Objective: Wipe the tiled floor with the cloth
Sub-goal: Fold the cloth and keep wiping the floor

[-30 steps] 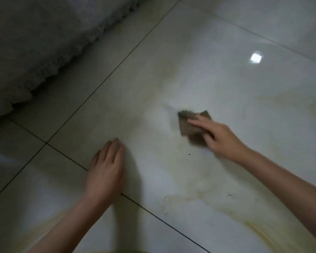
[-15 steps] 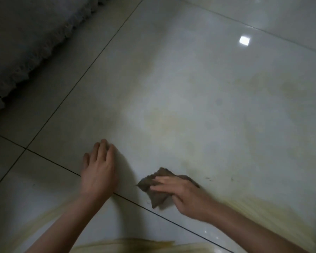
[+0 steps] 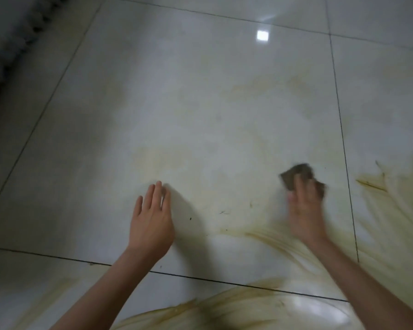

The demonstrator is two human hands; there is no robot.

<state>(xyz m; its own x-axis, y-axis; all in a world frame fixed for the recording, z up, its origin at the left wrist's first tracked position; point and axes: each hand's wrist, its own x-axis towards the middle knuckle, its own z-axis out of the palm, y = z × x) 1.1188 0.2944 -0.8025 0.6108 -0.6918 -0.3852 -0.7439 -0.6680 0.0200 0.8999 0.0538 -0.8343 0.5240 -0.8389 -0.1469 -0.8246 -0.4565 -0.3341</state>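
A small brown cloth (image 3: pixel 293 176) lies on the glossy white tiled floor (image 3: pixel 200 103), right of centre. My right hand (image 3: pixel 304 210) presses down on it with fingers laid over its near half; the hand is motion-blurred. My left hand (image 3: pixel 152 220) rests flat on the same tile, fingers straight and together, well left of the cloth. Yellow-brown smears (image 3: pixel 386 210) streak the floor to the right and along the bottom edge.
A dark fringed fabric edge (image 3: pixel 7 51) runs along the top left. Dark grout lines (image 3: pixel 341 129) cross the floor. A bright light reflection (image 3: pixel 262 35) shows near the top. Small dark specks (image 3: pixel 223 212) lie between my hands.
My right hand has swept the cloth from next to my left hand out to the right. The view has shifted, and my left hand now lies fully on the large tile.
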